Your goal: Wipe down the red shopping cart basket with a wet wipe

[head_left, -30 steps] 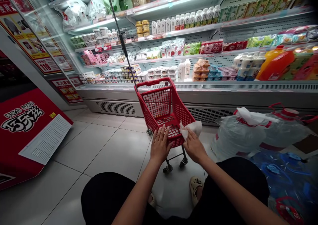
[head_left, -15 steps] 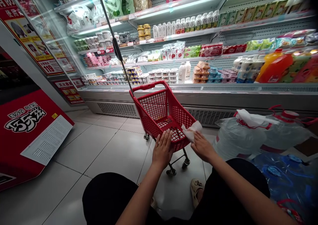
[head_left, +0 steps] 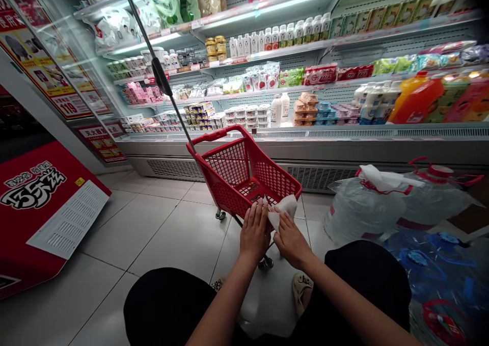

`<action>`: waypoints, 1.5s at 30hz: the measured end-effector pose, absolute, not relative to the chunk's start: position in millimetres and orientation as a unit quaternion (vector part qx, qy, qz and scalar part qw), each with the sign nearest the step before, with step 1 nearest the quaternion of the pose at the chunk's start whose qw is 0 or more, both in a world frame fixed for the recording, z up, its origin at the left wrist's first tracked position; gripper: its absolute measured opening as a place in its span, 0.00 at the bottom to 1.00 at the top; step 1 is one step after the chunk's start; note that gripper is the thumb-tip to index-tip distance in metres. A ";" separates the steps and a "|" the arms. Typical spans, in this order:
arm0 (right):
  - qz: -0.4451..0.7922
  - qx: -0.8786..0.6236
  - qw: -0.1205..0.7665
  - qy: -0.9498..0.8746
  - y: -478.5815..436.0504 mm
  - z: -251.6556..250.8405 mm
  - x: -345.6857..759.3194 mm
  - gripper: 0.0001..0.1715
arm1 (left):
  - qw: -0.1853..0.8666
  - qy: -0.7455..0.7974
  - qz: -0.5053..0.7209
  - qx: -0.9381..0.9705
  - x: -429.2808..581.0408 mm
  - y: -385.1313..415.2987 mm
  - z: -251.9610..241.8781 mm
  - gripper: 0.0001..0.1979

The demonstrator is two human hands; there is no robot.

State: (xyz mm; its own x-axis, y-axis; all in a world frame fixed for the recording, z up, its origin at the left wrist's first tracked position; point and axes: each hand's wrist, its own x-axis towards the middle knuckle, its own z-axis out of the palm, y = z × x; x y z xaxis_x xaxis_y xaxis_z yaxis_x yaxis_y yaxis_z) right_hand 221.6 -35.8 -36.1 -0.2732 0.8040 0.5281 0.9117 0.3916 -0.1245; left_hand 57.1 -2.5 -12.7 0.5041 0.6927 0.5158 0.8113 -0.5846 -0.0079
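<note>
A small red plastic shopping cart (head_left: 244,173) on wheels stands on the tiled floor just ahead of my knees, with a thin dark pole (head_left: 160,76) rising from its back left. My left hand (head_left: 255,229) rests on the cart's near front rim, fingers laid together over the edge. My right hand (head_left: 290,236) is closed on a white wipe (head_left: 282,211) and presses it against the same front rim, right beside the left hand. The cart's basket looks empty.
A long open chiller (head_left: 305,137) with shelves of dairy and drinks runs behind the cart. Large clear water jugs (head_left: 367,208) with red handles and blue-capped ones lie at my right. A red cabinet (head_left: 42,208) stands at the left. My foot in a sandal (head_left: 301,285) is below the cart.
The cart has swung so its front faces more to the right and sits closer. My right hand with the wipe slid left along the front rim toward my left hand.
</note>
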 end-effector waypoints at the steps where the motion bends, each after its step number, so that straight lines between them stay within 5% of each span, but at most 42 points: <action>1: -0.104 -0.532 0.256 -0.800 -38.2 -33.6 223.0 0.48 | 0.130 -0.436 -0.233 -0.860 55.0 -2.0 -12.2 0.45; 13: -0.114 -0.616 0.222 -0.747 8.8 -51.8 327.1 0.44 | 0.161 -0.377 -0.193 -0.891 20.9 32.0 19.0 0.43; 26: -0.093 -0.592 0.277 -0.751 -18.5 -24.9 212.8 0.47 | 0.142 -0.459 -0.222 -0.848 56.6 34.3 -5.0 0.49; 45: -0.038 -0.618 0.310 -0.721 -53.5 -40.5 248.2 0.47 | 0.154 -0.457 -0.214 -0.849 73.8 26.6 -7.6 0.46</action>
State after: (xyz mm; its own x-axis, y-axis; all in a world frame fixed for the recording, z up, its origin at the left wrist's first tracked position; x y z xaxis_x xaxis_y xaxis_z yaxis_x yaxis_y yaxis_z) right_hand 248.2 -53.5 -40.5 -0.0433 0.8683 0.4941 0.9153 0.2327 -0.3287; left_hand 73.8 26.6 -7.6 0.4902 0.7115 0.5034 0.8428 -0.5342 -0.0656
